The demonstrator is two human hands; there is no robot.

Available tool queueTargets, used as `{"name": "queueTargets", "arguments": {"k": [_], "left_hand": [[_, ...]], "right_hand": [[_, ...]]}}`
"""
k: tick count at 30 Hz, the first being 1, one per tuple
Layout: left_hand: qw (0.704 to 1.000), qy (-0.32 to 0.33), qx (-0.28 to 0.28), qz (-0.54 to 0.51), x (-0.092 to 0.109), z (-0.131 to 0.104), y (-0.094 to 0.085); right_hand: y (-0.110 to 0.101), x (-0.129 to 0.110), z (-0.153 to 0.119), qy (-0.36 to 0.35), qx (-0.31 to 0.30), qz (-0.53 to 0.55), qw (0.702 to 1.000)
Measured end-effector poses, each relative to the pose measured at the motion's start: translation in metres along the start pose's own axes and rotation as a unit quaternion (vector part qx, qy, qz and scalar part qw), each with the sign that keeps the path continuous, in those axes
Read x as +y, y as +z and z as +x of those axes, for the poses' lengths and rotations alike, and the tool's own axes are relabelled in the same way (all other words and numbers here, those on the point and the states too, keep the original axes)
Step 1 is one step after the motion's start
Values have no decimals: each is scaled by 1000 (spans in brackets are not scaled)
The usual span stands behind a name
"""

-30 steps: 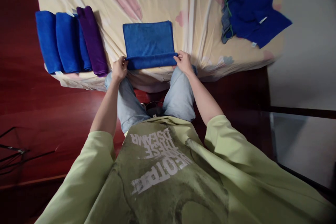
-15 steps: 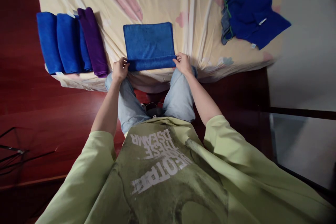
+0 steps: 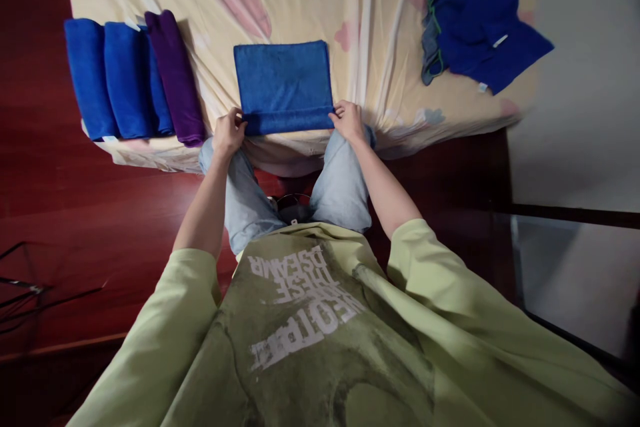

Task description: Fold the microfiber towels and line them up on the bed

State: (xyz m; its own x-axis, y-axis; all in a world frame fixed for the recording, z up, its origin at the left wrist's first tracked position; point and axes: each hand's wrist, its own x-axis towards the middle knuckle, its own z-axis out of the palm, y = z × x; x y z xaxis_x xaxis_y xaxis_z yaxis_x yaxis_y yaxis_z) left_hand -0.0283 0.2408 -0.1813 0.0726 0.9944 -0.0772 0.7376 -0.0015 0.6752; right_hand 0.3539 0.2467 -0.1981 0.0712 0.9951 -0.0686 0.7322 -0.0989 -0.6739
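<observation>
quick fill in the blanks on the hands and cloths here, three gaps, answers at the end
The middle cloth, pinched by the left hand and the right hand, is coloured ____.
The folded bundle nearest the left hand is coloured ____.
The loose cloth pile lies toward the person's ____ side.

Missing words: blue; purple; right.

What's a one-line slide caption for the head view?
Left hand and right hand pinch a blue towel's near corners, rolled towels at left.
</observation>
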Motion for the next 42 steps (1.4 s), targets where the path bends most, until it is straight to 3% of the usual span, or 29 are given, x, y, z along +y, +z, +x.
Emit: {"name": "queueTargets", "arguments": {"k": [3, 9, 20, 24, 33, 42], "left_hand": [[1000, 14, 1, 8, 3, -1, -1], [992, 97, 75, 40, 12, -9, -9], [993, 91, -63, 33, 13, -11, -9], [986, 119, -100, 64, 11, -8, -7], [981, 129, -90, 111, 8, -6, -3], [982, 122, -84, 113, 5, -5, 1]], "right_hand": [[-1, -1, -1, -11, -5, -9, 1000], [-15, -14, -12, -82, 38, -58, 994], [-23, -25, -23, -130, -78, -98, 984], [-19, -22, -20, -139, -105, -96, 980], [-14, -13, -15, -152, -115, -96, 977], [-11, -27, -22, -142, -117, -152, 971]]}}
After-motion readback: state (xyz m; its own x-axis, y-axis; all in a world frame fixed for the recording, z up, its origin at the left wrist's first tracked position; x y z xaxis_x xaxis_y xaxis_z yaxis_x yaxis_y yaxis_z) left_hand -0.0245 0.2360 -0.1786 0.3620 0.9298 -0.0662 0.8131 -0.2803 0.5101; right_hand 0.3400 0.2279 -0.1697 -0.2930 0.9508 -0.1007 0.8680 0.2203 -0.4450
